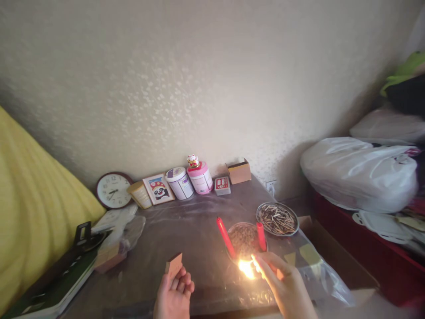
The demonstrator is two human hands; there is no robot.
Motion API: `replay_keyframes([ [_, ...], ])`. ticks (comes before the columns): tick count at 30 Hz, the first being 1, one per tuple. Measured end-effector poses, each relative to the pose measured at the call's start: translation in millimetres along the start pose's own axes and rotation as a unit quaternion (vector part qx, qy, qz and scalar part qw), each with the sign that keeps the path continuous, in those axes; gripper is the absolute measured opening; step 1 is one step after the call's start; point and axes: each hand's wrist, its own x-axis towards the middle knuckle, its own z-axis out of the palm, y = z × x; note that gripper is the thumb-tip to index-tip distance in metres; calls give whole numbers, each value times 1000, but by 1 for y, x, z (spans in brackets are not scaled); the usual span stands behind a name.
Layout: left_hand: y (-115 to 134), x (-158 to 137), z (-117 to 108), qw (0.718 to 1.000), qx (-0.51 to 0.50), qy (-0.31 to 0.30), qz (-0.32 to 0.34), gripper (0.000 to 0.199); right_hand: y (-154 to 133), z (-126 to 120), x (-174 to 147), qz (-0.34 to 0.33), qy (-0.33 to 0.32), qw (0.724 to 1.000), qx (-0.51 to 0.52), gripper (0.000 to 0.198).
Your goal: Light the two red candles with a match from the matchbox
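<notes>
My left hand (175, 290) is closed around a small matchbox (174, 266), which sticks up between thumb and fingers near the table's front edge. Thumb and fingers of my right hand (282, 279) pinch a burning match, its stick mostly hidden by the glare. The bright flame (247, 268) hangs at the near rim of a round bowl (244, 239) filled with brown grains. Two red candles stand in the bowl: the left candle (226, 237) is taller and tilts left, and the right candle (261, 236) is shorter. No flame shows on either candle.
Beyond the bowl at right sits a metal plate of used matches (278, 219). A card box (222, 185), cardboard box (239, 172), pink tin (200, 179), white tin (179, 183), panda picture (158, 189) and clock (114, 190) line the wall. White bags (358, 173) lie right, a yellow curtain (36, 212) left.
</notes>
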Motion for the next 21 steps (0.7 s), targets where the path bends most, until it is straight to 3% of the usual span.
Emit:
replay_keyframes([
  [12,0,2,-2,1000,-7,14,-19,22,4,1,5,-9,-8,999,30,33],
  [21,0,4,-2,999,-11,21,-25,21,11,2,7,-44,-3,999,-9,31],
])
